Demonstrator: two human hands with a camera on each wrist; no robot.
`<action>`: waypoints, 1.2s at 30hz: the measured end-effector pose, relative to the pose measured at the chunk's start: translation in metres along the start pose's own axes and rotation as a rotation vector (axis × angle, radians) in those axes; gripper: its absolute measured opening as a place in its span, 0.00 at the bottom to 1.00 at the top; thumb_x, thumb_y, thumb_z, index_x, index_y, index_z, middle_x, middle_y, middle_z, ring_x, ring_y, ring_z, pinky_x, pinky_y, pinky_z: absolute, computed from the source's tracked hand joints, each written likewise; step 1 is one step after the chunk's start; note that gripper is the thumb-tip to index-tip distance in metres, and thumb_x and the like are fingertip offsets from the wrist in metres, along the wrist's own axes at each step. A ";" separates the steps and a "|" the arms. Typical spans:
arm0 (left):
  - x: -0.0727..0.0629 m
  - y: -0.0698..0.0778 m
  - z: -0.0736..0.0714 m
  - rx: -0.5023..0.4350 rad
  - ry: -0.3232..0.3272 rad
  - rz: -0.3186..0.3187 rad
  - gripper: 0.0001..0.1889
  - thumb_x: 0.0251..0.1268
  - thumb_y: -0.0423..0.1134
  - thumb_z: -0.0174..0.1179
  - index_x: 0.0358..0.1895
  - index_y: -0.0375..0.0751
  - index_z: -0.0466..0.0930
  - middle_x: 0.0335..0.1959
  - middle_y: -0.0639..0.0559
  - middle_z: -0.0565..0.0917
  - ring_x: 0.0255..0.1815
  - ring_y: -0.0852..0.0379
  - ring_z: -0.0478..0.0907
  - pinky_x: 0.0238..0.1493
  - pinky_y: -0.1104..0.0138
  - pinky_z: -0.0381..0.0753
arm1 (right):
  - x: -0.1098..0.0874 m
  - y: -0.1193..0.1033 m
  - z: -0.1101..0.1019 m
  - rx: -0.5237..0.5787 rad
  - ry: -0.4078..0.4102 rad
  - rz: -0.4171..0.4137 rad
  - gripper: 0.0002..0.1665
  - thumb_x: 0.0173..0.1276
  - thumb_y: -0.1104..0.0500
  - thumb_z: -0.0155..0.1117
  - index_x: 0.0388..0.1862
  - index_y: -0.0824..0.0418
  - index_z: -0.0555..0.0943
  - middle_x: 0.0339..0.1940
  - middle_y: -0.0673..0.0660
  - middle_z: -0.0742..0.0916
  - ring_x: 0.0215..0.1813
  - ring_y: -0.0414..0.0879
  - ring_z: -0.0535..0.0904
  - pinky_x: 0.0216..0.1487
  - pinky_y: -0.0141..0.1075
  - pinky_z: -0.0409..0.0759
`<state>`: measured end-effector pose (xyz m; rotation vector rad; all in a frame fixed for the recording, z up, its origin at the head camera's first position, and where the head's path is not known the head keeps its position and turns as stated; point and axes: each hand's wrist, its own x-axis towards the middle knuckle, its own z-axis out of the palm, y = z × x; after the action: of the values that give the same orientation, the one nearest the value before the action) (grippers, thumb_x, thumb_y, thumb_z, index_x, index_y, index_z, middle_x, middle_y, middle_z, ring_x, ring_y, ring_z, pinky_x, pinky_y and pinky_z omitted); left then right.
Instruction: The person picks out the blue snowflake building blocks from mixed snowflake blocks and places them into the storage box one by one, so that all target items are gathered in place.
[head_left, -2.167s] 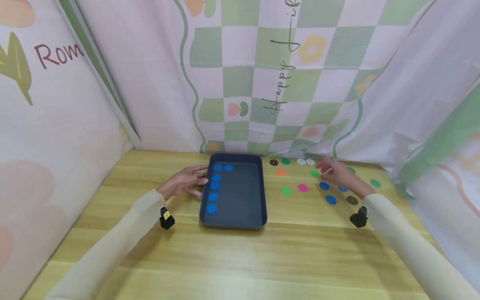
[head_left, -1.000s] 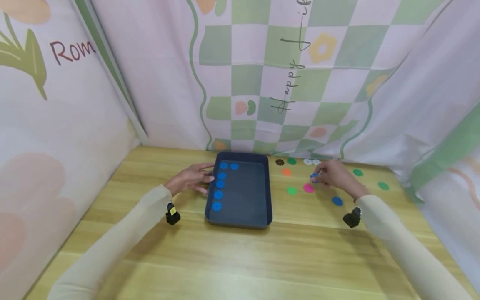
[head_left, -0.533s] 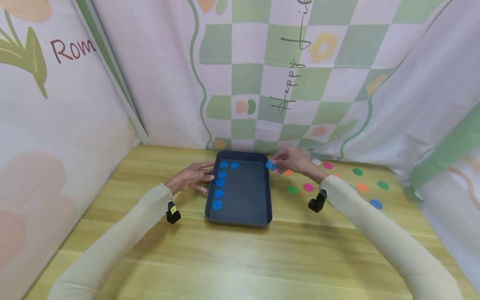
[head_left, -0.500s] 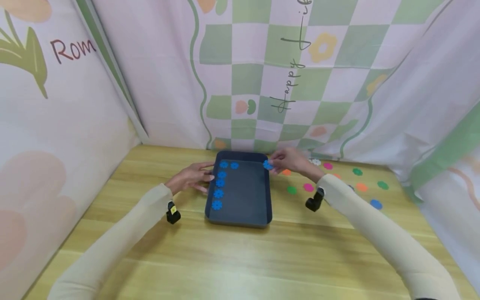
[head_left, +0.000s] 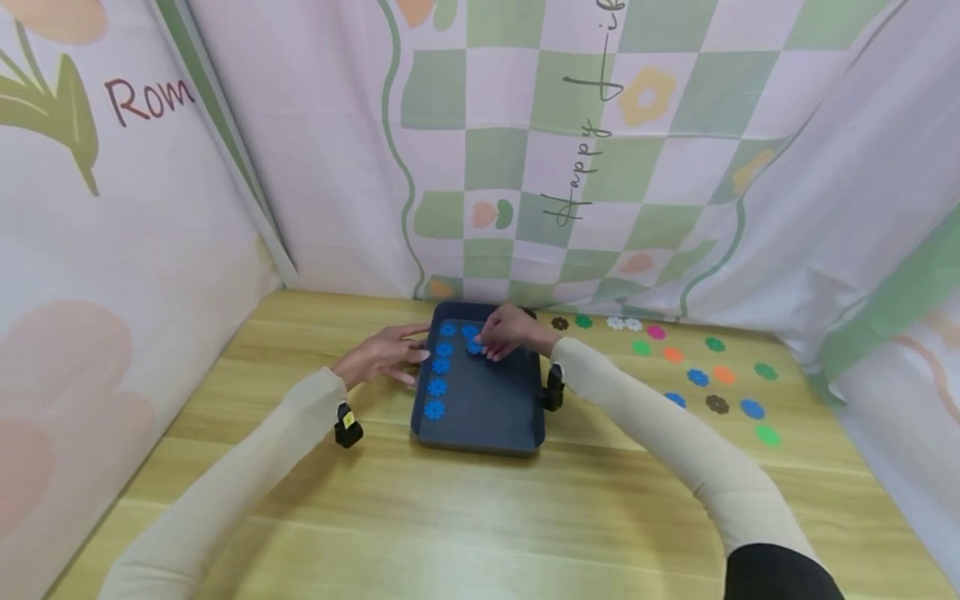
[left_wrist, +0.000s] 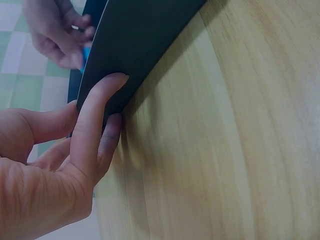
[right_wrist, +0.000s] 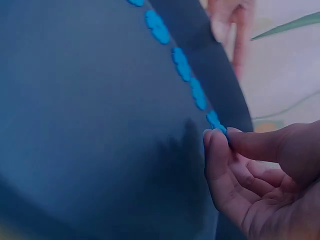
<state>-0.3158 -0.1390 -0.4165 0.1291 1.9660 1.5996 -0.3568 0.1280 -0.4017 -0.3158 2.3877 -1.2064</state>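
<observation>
A dark rectangular tray (head_left: 480, 447) lies on the wooden table, with several blue flower-shaped discs (head_left: 434, 410) along its left side and a blue one in its far part. My right hand (head_left: 510, 331) is over the tray's far part and pinches another blue flower-shaped disc (head_left: 474, 346) between thumb and forefinger. In the right wrist view the pinched disc is mostly hidden behind the fingertips (right_wrist: 216, 137). My left hand (head_left: 382, 354) touches the tray's left wall from outside with spread fingers; the left wrist view shows a fingertip (left_wrist: 117, 79) against that outer wall.
Right of the tray, flower-shaped discs in several colours are scattered on the table, among them blue (head_left: 752, 408), orange (head_left: 723, 374), brown (head_left: 717, 404), white (head_left: 624, 323) and green (head_left: 767, 435) ones. A patterned curtain (head_left: 555, 167) hangs behind the table.
My right hand took a blue disc from the scattered ones and carried it left, over the tray's right wall, to the tray's far part. My left hand stayed at the tray's left wall.
</observation>
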 end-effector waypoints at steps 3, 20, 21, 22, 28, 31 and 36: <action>0.000 0.000 0.001 0.003 0.001 0.000 0.37 0.82 0.31 0.54 0.87 0.46 0.47 0.84 0.30 0.53 0.75 0.31 0.69 0.45 0.57 0.93 | 0.007 0.001 0.008 -0.026 -0.003 0.037 0.09 0.74 0.69 0.64 0.40 0.76 0.87 0.25 0.59 0.90 0.23 0.42 0.86 0.36 0.38 0.92; 0.002 0.002 0.003 0.006 -0.001 -0.005 0.38 0.82 0.31 0.54 0.87 0.46 0.48 0.84 0.30 0.54 0.76 0.33 0.68 0.43 0.59 0.93 | 0.006 -0.003 0.002 -0.169 0.170 -0.010 0.20 0.76 0.57 0.68 0.30 0.73 0.89 0.26 0.63 0.91 0.23 0.48 0.86 0.33 0.42 0.92; 0.002 0.002 0.002 0.003 0.001 -0.006 0.38 0.82 0.30 0.54 0.87 0.46 0.48 0.84 0.31 0.54 0.76 0.33 0.69 0.44 0.59 0.93 | 0.003 -0.005 -0.003 -0.181 0.185 -0.029 0.20 0.77 0.56 0.67 0.30 0.72 0.89 0.28 0.65 0.91 0.24 0.50 0.87 0.32 0.43 0.92; 0.001 0.001 0.002 0.002 0.001 -0.007 0.38 0.82 0.30 0.54 0.87 0.46 0.48 0.84 0.31 0.55 0.76 0.33 0.68 0.44 0.59 0.93 | -0.001 -0.007 -0.008 -0.194 0.197 -0.045 0.21 0.78 0.56 0.66 0.31 0.71 0.89 0.30 0.66 0.92 0.25 0.52 0.87 0.32 0.43 0.92; 0.000 -0.001 0.000 0.005 -0.001 0.005 0.37 0.83 0.31 0.53 0.87 0.45 0.47 0.84 0.30 0.53 0.76 0.32 0.68 0.45 0.58 0.93 | -0.024 -0.008 -0.040 -0.196 0.205 -0.085 0.17 0.80 0.58 0.61 0.41 0.73 0.87 0.38 0.69 0.92 0.29 0.52 0.86 0.32 0.38 0.90; 0.000 -0.001 0.000 0.010 -0.002 0.005 0.37 0.83 0.32 0.53 0.87 0.46 0.47 0.84 0.30 0.52 0.76 0.32 0.68 0.45 0.58 0.93 | -0.037 0.001 -0.051 -0.172 0.229 -0.094 0.17 0.80 0.59 0.61 0.47 0.75 0.85 0.41 0.70 0.91 0.33 0.54 0.87 0.35 0.40 0.91; 0.000 -0.001 0.000 0.017 0.004 0.000 0.38 0.82 0.32 0.54 0.87 0.47 0.47 0.84 0.31 0.52 0.76 0.32 0.68 0.46 0.58 0.93 | -0.056 0.023 -0.065 -0.162 0.256 -0.128 0.14 0.81 0.62 0.59 0.48 0.75 0.83 0.43 0.72 0.90 0.36 0.57 0.87 0.37 0.44 0.92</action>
<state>-0.3156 -0.1392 -0.4171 0.1333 1.9826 1.5851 -0.3394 0.2096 -0.3704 -0.3905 2.7317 -1.1718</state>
